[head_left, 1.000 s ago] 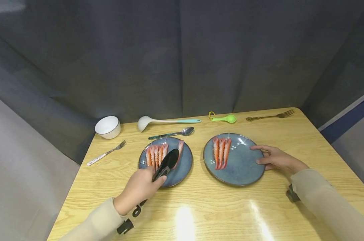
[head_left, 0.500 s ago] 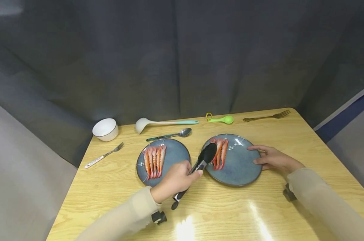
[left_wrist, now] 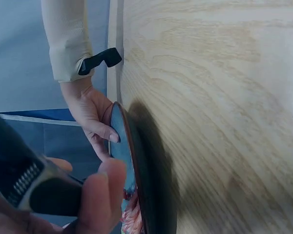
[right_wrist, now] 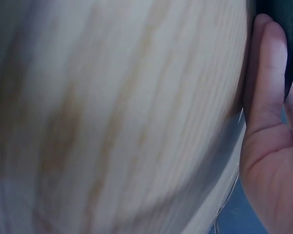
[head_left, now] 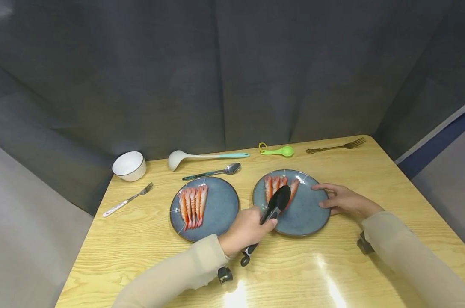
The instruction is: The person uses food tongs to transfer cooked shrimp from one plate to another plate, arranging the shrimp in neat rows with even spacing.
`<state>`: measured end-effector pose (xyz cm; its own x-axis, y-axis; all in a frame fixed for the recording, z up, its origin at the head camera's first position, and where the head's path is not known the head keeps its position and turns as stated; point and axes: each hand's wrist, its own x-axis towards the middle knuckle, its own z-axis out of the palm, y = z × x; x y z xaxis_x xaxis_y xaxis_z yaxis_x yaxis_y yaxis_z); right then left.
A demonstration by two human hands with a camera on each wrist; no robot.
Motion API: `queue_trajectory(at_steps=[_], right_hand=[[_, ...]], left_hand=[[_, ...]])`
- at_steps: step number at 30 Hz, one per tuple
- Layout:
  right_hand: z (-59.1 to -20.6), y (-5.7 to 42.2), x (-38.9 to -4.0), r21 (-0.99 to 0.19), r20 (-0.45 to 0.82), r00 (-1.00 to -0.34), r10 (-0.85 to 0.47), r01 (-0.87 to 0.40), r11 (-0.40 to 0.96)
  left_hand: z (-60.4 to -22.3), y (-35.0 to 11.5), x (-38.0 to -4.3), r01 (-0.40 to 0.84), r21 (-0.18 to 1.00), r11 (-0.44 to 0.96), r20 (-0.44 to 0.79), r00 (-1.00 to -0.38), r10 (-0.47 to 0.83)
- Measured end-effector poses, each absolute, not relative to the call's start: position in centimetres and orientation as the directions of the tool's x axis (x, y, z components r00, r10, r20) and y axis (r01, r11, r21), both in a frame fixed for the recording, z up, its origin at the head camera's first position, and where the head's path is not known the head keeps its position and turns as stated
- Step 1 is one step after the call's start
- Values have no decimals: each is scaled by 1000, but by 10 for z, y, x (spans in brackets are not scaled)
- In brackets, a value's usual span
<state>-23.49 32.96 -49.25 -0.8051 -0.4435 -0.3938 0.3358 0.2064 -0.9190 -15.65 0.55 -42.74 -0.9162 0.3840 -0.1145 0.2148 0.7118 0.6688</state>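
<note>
long lt-beige L sleeve, matching R sleeve, both to wrist, sm. blk pc. under L cuff, angular blk pc. at R cuff

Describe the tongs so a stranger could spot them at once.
On the wooden table, find the blue plate to the right. Over its shrimp slant the tongs, gripped by the left hand. They are the only black-headed utensil here, and the only one held.

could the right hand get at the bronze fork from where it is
Probably yes: only bare table shows between the right hand and the bronze fork, though the hand would have to release the right plate first.
</note>
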Motion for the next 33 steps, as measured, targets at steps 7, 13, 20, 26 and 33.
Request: queue_trajectory(at_steps=[7,13,20,26,33], right_hand=[[-492,330,-236,-916,-401,-806,-436,351,194],[-491,329,-235,-915,-403,-803,-438,347,205],[-490,329,-233,-919,-395,-802,-449,337,205],[-489,329,-231,-918,-396,-807,-438,336,212],[-490,330,-232,-919,-395,-805,-443,339,202]], left_hand=[[-425,11,-156,209,635,744,-182,-895,407],[-417,15,-161,218,590,777,-215,-886,411],[-413,17,-171,265,546,795,-222,-869,442],[-410,17,-181,225,606,763,-272,-843,464],[-404,15,-191,120,690,714,-345,-812,470]])
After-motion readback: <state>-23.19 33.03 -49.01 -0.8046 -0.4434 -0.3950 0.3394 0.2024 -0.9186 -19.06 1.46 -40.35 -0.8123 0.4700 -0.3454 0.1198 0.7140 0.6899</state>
